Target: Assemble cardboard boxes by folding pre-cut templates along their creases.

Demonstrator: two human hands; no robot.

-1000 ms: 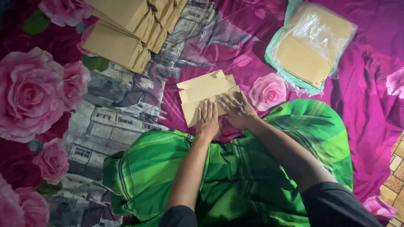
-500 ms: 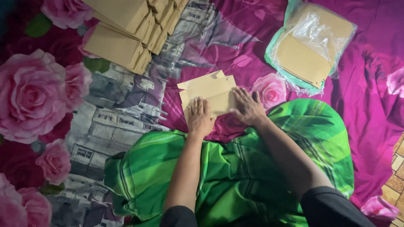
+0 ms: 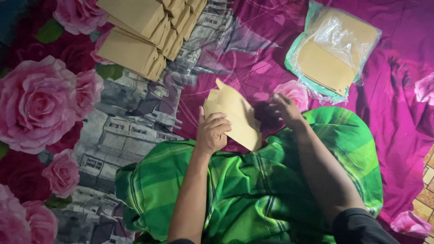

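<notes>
A tan paper envelope piece [image 3: 235, 116] with a pointed flap is lifted off the bedsheet and tilted. My left hand [image 3: 211, 132] grips its lower left side with fingers curled over the paper. My right hand [image 3: 283, 108] is just right of the paper, blurred by motion, fingers apart and nothing seen in it. Both forearms reach out over a green checked cloth [image 3: 253, 199] across my lap.
Rows of stacked folded tan envelopes [image 3: 147, 34] lie at the upper left. A clear plastic bag with green edging [image 3: 334, 49] holding flat tan sheets lies at the upper right. A magenta floral sheet [image 3: 58, 104] covers the surface; tiled floor [image 3: 427, 180] shows at far right.
The paper lay flat under both pressing palms; now my left hand has picked it up and tilted it, and my right hand has slid off to the right.
</notes>
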